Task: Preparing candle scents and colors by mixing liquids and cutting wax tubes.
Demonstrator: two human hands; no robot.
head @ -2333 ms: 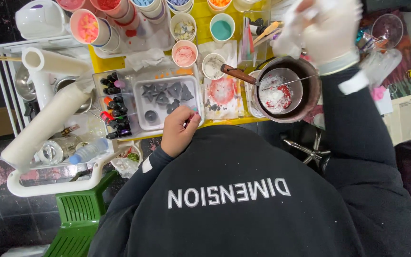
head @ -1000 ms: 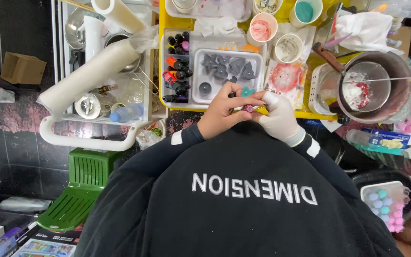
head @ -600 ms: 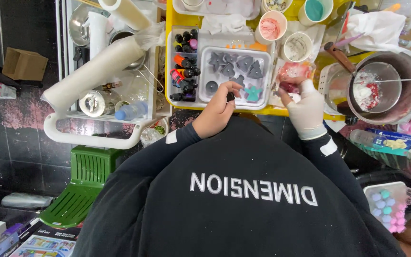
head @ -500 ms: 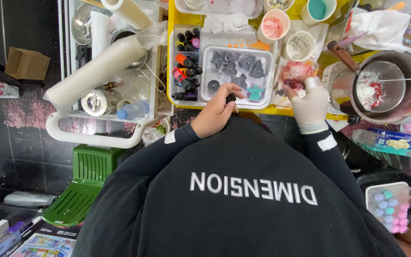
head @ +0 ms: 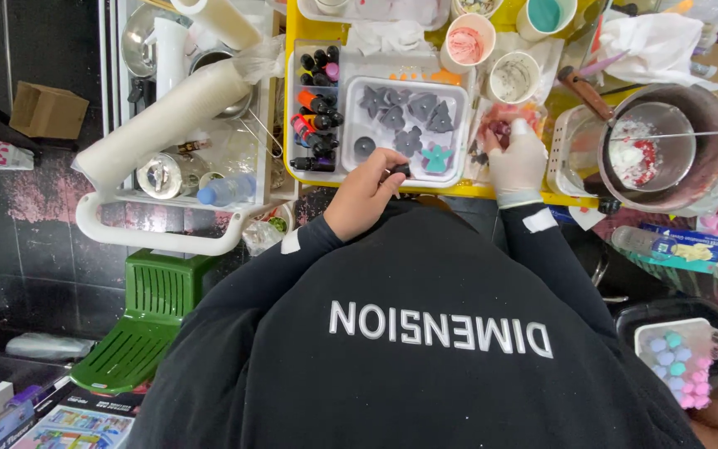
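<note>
While the bare left hand [head: 365, 192] pinches a small black dropper bottle [head: 400, 170] at its fingertips, the bottle's long axis lies near level, tip toward the white rectangular mould tray [head: 457, 133] just beyond the grip. Beside it, the white-gloved right hand [head: 517, 162] clasps a small dark red object [head: 502, 130].

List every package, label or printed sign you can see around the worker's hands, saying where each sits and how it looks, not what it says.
Cardboard box: far left on the dark floor, open, plain brown.
Flat packet: right edge by the metal pot, blue with a yellow picture.
Small dye bottles: rack left of the white mould tray, by the left hand, dark with coloured caps.
Printed boxes: bottom left, colourful.
Right hand: gloved, no package.
</note>
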